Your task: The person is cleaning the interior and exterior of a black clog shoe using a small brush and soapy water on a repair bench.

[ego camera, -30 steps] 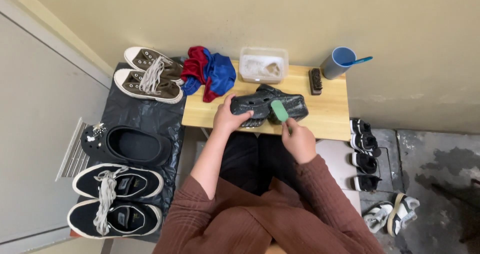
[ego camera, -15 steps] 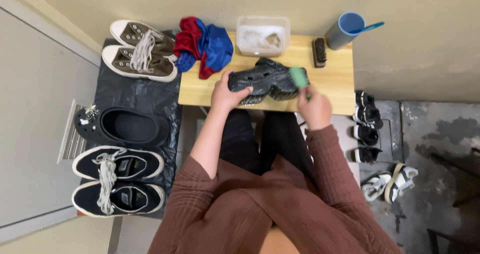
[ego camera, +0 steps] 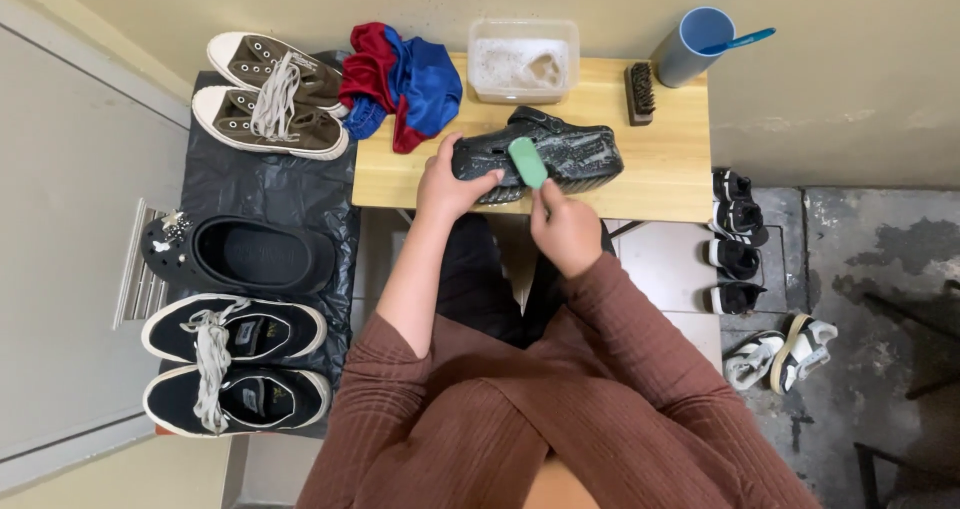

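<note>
Wooden table (ego camera: 660, 169): left hand (ego camera: 447, 184) grips a soapy black clog (ego camera: 560, 154); right hand (ego camera: 566, 231) holds a green brush (ego camera: 527, 162) against it.

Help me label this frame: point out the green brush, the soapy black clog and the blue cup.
green brush (ego camera: 527, 162), head view, on its back.
soapy black clog (ego camera: 580, 154), head view, on its upper.
blue cup (ego camera: 688, 54), head view, on its side wall.

My left hand (ego camera: 447, 184) extends forward, forearm bare, fingers curled in a clamping grasp. My right hand (ego camera: 566, 231), sleeved to the wrist, sits nearer my body, fingers closed in a grip.
</note>
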